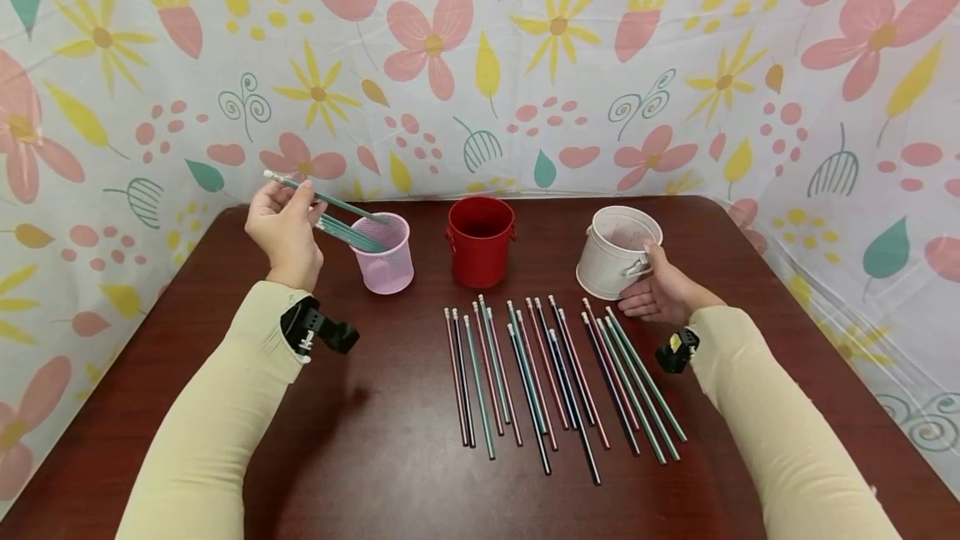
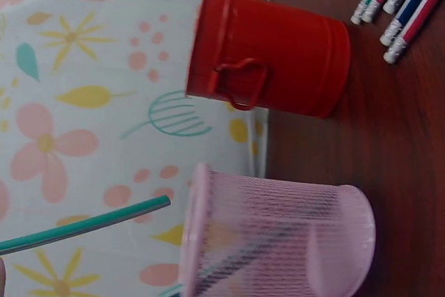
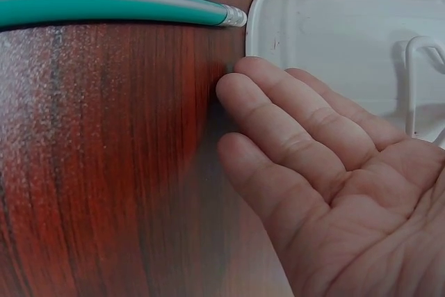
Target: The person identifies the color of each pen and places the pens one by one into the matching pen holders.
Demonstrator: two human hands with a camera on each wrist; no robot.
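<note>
My left hand (image 1: pixel 285 227) pinches a green pencil (image 1: pixel 330 198) near its eraser end, above and left of the pink mesh cup (image 1: pixel 390 261). Its lower end overlaps the cup's opening in the head view; the left wrist view has this pencil (image 2: pixel 90 224) beside the cup's rim. Several green pencils (image 1: pixel 351 233) lean in the cup, their eraser ends out toward that hand. On the right, my right hand (image 1: pixel 663 290) rests against the white bucket (image 1: pixel 603 265), thumb up by the rim and handle. Its fingers (image 3: pixel 292 133) are extended, palm showing, low along the bucket's side.
Between cup and white bucket stands a red bucket (image 1: pixel 481 252) with small side handles. Several pencils (image 1: pixel 525 382) in green, red and dark blue lie in a row on the brown table (image 1: pixel 360 465), erasers toward the buckets. A floral cloth (image 1: pixel 480 48) hangs behind.
</note>
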